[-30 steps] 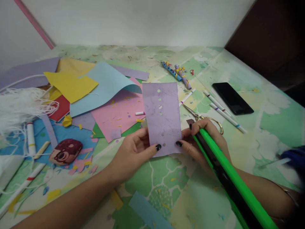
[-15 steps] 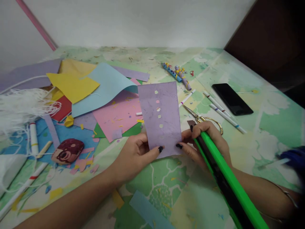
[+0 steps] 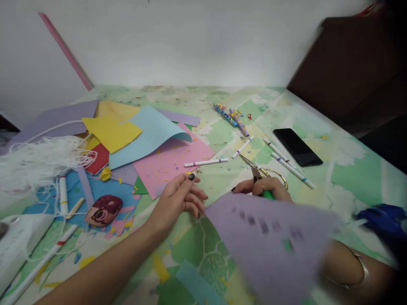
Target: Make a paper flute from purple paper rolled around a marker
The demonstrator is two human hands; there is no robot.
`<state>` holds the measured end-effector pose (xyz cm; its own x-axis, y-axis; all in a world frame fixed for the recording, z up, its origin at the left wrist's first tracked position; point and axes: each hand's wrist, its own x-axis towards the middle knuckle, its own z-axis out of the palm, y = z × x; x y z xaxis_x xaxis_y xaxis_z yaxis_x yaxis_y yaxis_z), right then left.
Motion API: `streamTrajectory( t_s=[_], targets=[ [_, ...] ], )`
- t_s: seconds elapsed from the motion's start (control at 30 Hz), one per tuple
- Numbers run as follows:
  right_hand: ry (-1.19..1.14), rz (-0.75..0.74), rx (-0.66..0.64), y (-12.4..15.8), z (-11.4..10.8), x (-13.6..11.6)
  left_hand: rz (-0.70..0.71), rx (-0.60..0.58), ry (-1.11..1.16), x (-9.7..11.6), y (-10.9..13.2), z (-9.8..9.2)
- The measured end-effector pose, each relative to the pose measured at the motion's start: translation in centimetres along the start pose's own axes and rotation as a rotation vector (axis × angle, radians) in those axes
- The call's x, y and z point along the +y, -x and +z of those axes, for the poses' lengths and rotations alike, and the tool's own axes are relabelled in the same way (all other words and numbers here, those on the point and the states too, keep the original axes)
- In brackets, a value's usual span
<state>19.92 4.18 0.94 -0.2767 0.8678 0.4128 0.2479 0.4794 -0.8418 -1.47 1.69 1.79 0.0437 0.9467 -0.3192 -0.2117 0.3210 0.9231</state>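
A sheet of purple paper (image 3: pixel 244 254) with a row of punched holes is tilted and smeared by motion. My right hand (image 3: pixel 270 188) grips it at its far edge. The same hand keeps hold of a green utility knife (image 3: pixel 269 194); most of the knife is behind the paper, and a bit of green shows through a hole. My left hand (image 3: pixel 178 197) is open with fingers apart beside the paper's left corner; whether a fingertip touches that corner I cannot tell. Gold-handled scissors (image 3: pixel 262 170) lie just beyond my right hand.
Coloured paper sheets (image 3: pixel 146 131), white string (image 3: pixel 47 161) and a maroon case (image 3: pixel 104 209) lie to the left. Markers (image 3: pixel 294 169) and a black phone (image 3: pixel 298 147) lie to the right. Decorated paper rolls (image 3: pixel 227 115) sit further back. A white power strip (image 3: pixel 25 241) is front left.
My left hand has let go of the purple paper. My right hand has swung the sheet down and to the right, over the utility knife. The view has tipped upward.
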Motion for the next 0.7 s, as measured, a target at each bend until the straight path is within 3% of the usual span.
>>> streamTrajectory(
  t_s=[0.1,0.17,0.27,0.37,0.53,0.7],
  targets=[
    [0.025,-0.127,-0.148,-0.1,-0.2,0.5,-0.099,-0.174,0.144,0.3,0.3,0.0],
    [0.113,-0.192,-0.145,-0.2,0.1,1.0,-0.147,-0.257,0.132,0.3,0.7,0.1],
    [0.271,-0.198,-0.104,0.0,0.9,1.4,-0.185,-0.309,0.097,0.1,1.2,0.5],
    [0.336,-0.156,-0.174,0.3,1.1,1.5,-0.197,-0.348,0.106,-0.2,1.5,0.7],
    [0.519,-0.199,-0.26,-0.6,0.0,1.6,-0.043,-0.202,0.052,0.5,1.2,-0.2],
    [0.681,-0.18,-0.308,-2.3,-1.4,2.0,0.188,-0.005,-0.251,1.8,0.9,-1.0]
  ],
)
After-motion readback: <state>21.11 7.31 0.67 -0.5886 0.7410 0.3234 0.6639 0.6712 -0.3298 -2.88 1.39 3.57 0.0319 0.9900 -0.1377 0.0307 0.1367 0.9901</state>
